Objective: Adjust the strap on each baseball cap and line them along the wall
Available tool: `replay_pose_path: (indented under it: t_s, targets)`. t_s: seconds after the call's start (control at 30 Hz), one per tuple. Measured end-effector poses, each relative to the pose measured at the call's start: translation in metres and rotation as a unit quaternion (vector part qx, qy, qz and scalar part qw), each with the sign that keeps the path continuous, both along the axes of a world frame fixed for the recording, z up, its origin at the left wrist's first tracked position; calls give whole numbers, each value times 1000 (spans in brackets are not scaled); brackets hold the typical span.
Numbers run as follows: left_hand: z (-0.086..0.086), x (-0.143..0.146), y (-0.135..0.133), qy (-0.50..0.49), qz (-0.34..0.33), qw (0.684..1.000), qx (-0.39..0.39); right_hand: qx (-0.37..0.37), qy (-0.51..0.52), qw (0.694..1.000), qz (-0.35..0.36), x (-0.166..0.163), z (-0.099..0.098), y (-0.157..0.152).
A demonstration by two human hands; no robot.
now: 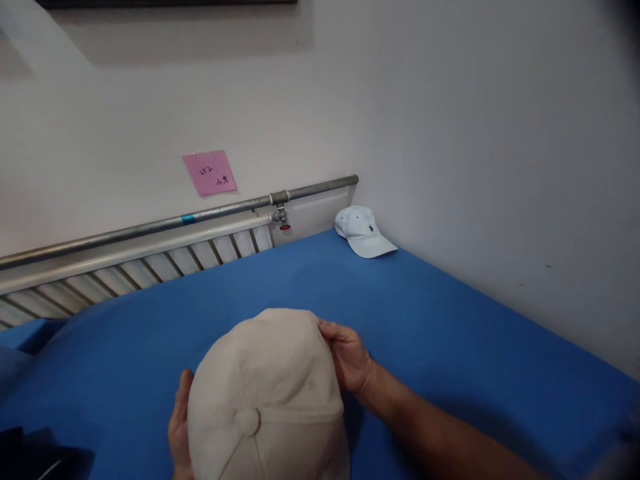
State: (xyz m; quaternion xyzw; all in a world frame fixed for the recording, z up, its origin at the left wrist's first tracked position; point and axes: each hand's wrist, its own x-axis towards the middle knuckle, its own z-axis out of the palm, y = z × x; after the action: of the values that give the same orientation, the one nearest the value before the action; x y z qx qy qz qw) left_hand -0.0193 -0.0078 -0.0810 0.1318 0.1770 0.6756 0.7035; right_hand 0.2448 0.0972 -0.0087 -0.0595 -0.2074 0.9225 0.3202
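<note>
Beige cap (280, 380) held at lower centre of frame, edge gripped by right hand's (350, 360) fingers, left side cupped by left hand (180, 423); pressure best kept light, crown undented. White cap (357, 223) seen beyond, right of centre.

Pale walls (490, 133), dimly lit. Metal pipe (230, 208) runs above white radiator (135, 254), 9 o'clock. Pink note (210, 173) at 10. Blue tabletop (450, 333) spans 4–8 o'clock.

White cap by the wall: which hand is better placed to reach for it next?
Likely the right hand: it holds the beige cap on the side nearer the white cap; the left hand is farther away.
</note>
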Motion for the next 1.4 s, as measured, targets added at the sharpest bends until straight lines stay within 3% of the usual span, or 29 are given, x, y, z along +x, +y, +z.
replay_pose_path:
  t_s: [0.1,0.2,0.4,0.6,0.77,0.9,1.13,1.4]
  targets:
    - [22,23,4,-24,-26,997,69,-37,-21,999,-13,0,0,3]
    - [35,36,12,-12,-69,994,88,-68,-55,995,-52,0,-4,10]
    - [32,35,26,5,-95,995,35,-100,-108,980,-136,2,-14,25]
    - [26,38,31,-1,26,995,-98,-109,-139,975,-138,3,-15,30]
    - [36,41,34,-11,110,980,-166,-119,-149,975,-116,0,-17,30]
    - [41,28,32,-19,170,970,-174,-99,-146,981,-83,-8,-26,21]
    - [44,-8,28,4,278,955,-101,5,-191,982,2,-18,-34,-7]
    - [51,-12,25,-26,305,940,-149,15,-216,976,7,-33,-36,-28]
